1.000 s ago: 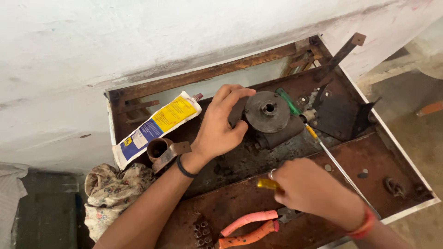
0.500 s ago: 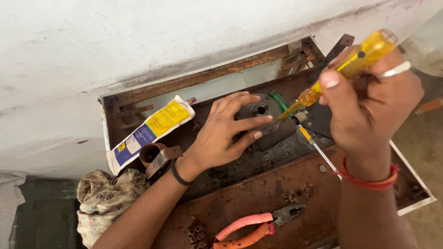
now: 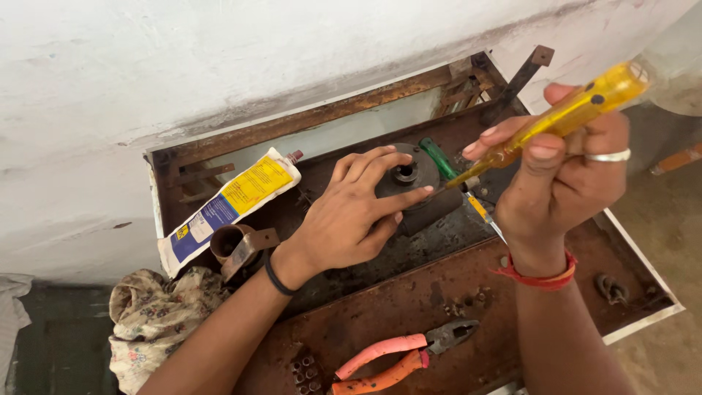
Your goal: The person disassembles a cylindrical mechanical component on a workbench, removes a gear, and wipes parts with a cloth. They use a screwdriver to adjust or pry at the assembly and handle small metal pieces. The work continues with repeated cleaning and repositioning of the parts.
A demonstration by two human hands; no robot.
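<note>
Right now my left hand (image 3: 344, 219) lies spread over the dark round metal part (image 3: 408, 179) in the rusty tray (image 3: 439, 292); it looks heavy and rigid, best gripped by its rim. My right hand (image 3: 563, 175) pinches the yellow screwdriver (image 3: 563, 117), light and stiff.

Right hand (image 3: 563, 175) grips yellow screwdriver (image 3: 556, 124); left hand (image 3: 351, 216) on motor (image 3: 409, 183).
</note>
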